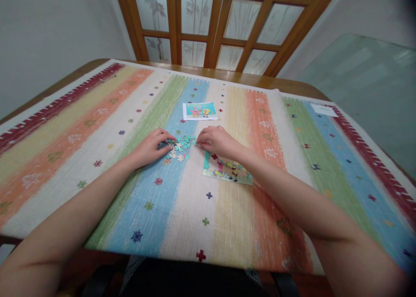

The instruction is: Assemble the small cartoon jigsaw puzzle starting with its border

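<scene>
Loose jigsaw pieces (180, 148), mostly turquoise with some paler ones, lie heaped on the blue and white stripes of the tablecloth. My left hand (151, 148) rests at the left side of the heap, thumb and forefinger apart and touching pieces there. At the heap's right side my right hand (217, 141) is closed in a pinch on a small jigsaw piece (196, 145), mostly hidden by the fingertips. Below my right wrist lies a partly assembled jigsaw (224, 174) with cartoon figures and a turquoise strip at its left; my forearm covers part of it.
A picture card (199, 111) with cartoon figures lies beyond the pieces. Toward the far right is a white slip of paper (324, 110). The striped tablecloth (156, 214) covers the wooden table. Behind it stand wood-framed glass doors (208, 26), and a glass panel (364, 80) is at right.
</scene>
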Tool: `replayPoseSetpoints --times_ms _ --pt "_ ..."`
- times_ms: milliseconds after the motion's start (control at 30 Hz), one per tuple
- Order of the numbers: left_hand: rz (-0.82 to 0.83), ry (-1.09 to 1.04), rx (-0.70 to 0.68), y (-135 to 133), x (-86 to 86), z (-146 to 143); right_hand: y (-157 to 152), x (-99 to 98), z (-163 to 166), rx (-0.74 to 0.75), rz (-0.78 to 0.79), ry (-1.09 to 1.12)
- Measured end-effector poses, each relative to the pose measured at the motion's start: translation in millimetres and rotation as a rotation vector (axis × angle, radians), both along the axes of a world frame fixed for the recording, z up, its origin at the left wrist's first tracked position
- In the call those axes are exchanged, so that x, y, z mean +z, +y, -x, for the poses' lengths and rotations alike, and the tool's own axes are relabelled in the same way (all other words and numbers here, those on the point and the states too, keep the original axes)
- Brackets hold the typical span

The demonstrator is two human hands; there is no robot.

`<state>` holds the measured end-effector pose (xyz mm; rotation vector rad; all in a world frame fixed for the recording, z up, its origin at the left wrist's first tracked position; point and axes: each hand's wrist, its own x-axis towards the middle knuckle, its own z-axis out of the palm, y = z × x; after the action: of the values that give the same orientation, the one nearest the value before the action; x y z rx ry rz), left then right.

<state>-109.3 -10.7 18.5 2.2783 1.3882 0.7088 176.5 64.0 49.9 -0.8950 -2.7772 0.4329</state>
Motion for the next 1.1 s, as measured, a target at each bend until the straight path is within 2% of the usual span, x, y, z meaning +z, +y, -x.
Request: replayPoseSetpoints --times_ms 167,300,433,567,733,900,1100 --pt "-0.084 0.124 0.049 4 -4.1 -16 18 -2.5 8 -0.075 -0.013 0.016" --pt "-0.083 0.220 0.097 5 -8.4 -25 29 -6.2 32 0.042 0.017 -0.040" --pt "-0.056 0.154 0.075 4 -10.9 -24 37 -2.8 43 0.072 0.126 -0.067" --pt "-0.033 0.094 0.079 5 -8.9 -21 51 -1.5 32 -0.010 0.282 -0.020" --pt "0.043 -0.004 0.064 6 -3.7 -16 65 -10.2 15 -0.133 0.348 0.119" --pt "0.033 0.037 0.058 4 -1.3 -15 66 -16.4 15 -0.164 0.568 0.297" --pt "0.027 0.101 0.095 9 -5.3 -22 69 -13.7 10 -0.238 0.466 0.264"
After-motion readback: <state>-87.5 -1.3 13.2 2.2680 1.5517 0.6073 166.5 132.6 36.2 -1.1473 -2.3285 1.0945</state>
